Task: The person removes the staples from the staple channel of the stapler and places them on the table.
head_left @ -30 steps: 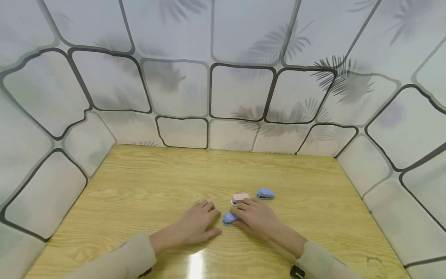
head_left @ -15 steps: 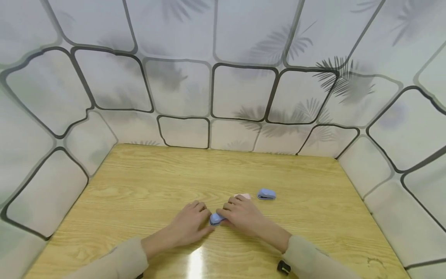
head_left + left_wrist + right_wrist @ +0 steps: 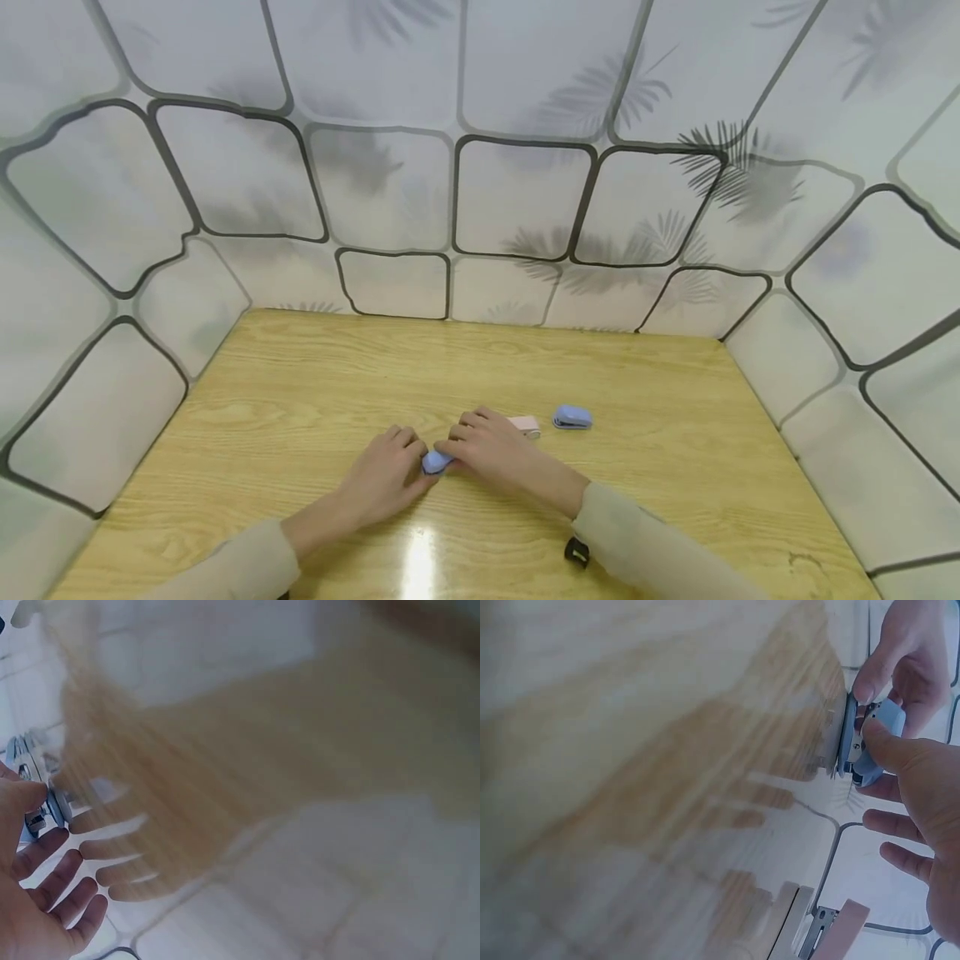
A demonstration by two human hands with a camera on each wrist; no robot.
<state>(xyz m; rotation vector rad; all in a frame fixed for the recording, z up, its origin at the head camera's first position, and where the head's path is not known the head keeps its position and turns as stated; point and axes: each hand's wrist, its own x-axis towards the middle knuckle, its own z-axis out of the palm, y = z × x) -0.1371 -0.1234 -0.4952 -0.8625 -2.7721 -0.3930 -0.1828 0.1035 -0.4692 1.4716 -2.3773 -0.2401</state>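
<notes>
A small light-blue stapler point(image 3: 435, 461) lies low over the wooden table between both hands. My left hand point(image 3: 381, 477) grips its left end; in the right wrist view the left thumb presses along the stapler's base. My right hand point(image 3: 491, 450) pinches the other end between thumb and index finger, its remaining fingers held away, as the right wrist view shows. The stapler point(image 3: 887, 720) has its metal middle visible there. Just behind the right hand sits a pink stapler point(image 3: 527, 426), partly hidden in the head view. Further right is a second blue stapler point(image 3: 572, 417).
The yellow wood-grain table point(image 3: 337, 375) has a glossy surface that reflects the hands. Patterned pale walls point(image 3: 517, 200) enclose it at the back and on both sides.
The right hand has slid the blue stapler leftward along the table, away from the pink one. The left hand, earlier apart from it, now holds its left end.
</notes>
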